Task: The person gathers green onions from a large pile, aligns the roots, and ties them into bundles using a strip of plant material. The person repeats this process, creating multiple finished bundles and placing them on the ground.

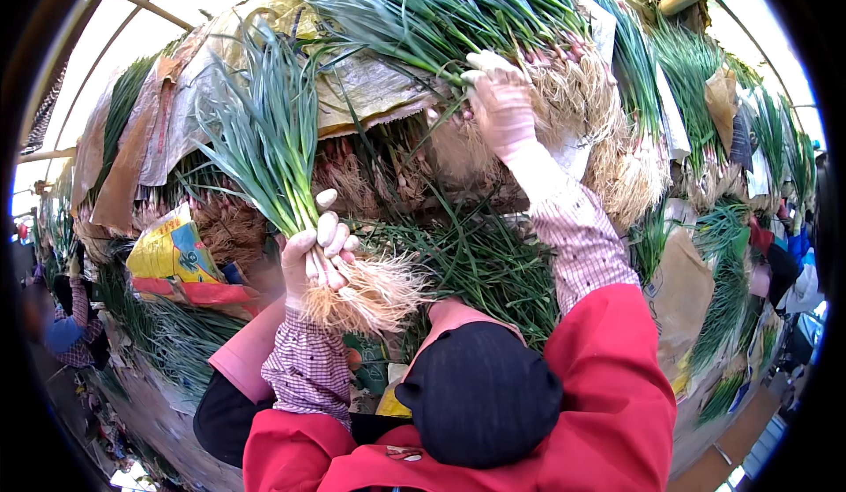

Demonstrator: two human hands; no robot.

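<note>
My left hand (317, 244), in a pale glove, grips a bunch of green garlic plants (284, 155). Its long leaves point up and its pale roots (370, 293) hang out to the lower right. Farther up, my right hand (499, 92), also gloved, reaches to the pile of green garlic (443, 16) at the lower ends of some stems. The fingers look curled on a few stems, but the grasp is partly blurred and hidden by the back of the hand. The pile lies with its pink bulbs and roots towards the right.
Woven plastic sacks (377, 92) lie under and beside the pile. Loose green leaves (482, 254) cover the ground before me. A yellow, blue and red printed sack (175, 254) lies at left. More garlic bundles (687, 75) stand at right. Another person (73, 320) is at the far left.
</note>
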